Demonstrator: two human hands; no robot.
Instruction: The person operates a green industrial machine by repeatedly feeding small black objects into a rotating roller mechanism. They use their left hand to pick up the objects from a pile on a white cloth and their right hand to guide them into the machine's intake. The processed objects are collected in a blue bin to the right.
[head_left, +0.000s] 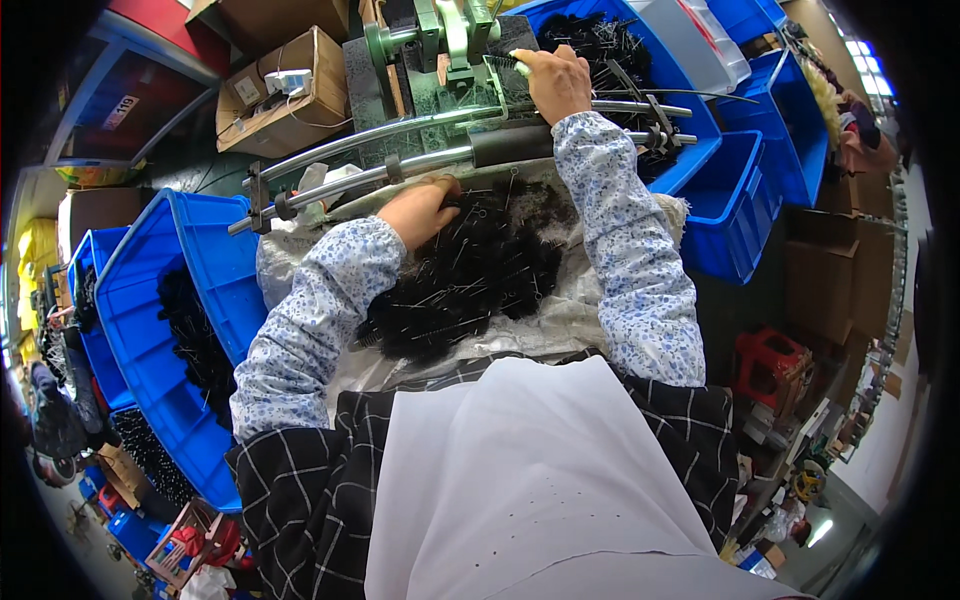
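A heap of small black-bristled wire brushes [470, 280], many with looped wire ends, lies on a whitish cloth in front of me. My left hand [422, 212] is at the heap's upper left edge, fingers curled in; dark bristles show between thumb and fingers, but I cannot make out what they hold. Further forward, my right hand [557, 85] pinches a small wire brush, its bristles near the bent metal rod [502, 100] of the machine [455, 60]. A green-white light falls on the machine's head and my fingertips.
Two chromed bars [370, 178] curve across between the heap and the machine. A blue bin [165, 300] with black brushes stands left, another blue bin [690, 150] with brushes right. Behind the bars at left is an open cardboard box [290, 95]; a smaller blue crate [735, 215] sits right.
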